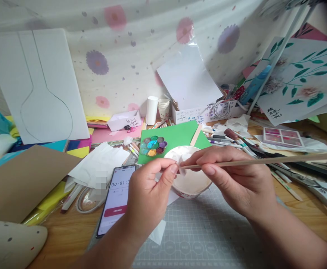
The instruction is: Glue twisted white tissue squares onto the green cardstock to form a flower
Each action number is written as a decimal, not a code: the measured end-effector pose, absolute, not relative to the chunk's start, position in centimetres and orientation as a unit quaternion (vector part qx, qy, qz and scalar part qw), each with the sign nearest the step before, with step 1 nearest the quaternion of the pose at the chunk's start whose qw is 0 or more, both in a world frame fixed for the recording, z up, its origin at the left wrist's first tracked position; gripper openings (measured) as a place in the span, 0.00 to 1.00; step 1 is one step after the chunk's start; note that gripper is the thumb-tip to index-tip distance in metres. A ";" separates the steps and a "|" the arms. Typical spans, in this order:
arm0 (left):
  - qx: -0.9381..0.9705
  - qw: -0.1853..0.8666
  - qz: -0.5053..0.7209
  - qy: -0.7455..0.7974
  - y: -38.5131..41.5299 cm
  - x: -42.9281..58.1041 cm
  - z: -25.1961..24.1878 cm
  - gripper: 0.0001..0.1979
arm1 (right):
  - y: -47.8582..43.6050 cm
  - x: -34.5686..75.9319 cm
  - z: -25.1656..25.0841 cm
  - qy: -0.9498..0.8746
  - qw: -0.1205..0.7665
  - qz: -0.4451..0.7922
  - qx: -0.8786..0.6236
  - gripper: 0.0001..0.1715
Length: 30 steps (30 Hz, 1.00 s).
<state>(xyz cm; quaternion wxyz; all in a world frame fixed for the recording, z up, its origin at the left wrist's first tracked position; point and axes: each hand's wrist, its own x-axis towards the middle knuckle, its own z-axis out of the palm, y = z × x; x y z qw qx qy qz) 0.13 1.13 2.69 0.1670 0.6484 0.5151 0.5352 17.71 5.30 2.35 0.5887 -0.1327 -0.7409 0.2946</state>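
My right hand (239, 179) is closed on a thin wooden stick (278, 160), which reaches far out to the right. My left hand (149, 190) pinches a small, thin white piece (182, 166) at the stick's left tip; it looks like tissue or paper. Both hands meet above a round white bowl (191, 186), whose back is partly covered by my fingers. Behind the bowl, a green sheet (174, 134) carries a flower-shaped paint palette (153, 145) and a flat wooden craft stick (196, 135).
A phone showing a timer (115, 198) lies left of my left hand, on a grey cutting mat (197, 231). Scissors (320, 186) and several markers (243, 144) crowd the right side. White tissues (99, 164) and a tape roll (86, 203) are at left. Paper cups (164, 108) stand behind.
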 end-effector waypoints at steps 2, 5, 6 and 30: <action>0.646 0.172 0.537 0.514 1.1 0.1 2.7 0.09 | 5.3 17.7 2.3 -0.737 0.590 0.303 -0.130 0.06; 0.646 0.172 0.536 0.515 1.1 0.1 2.7 0.09 | 5.3 17.6 2.3 -0.736 0.590 0.307 -0.127 0.06; 0.646 0.172 0.535 0.516 1.0 0.0 2.7 0.09 | 5.3 17.6 2.3 -0.736 0.590 0.307 -0.126 0.06; 0.645 0.180 0.532 0.518 1.1 0.1 2.7 0.09 | 5.2 17.8 2.3 -0.753 0.580 0.274 -0.146 0.05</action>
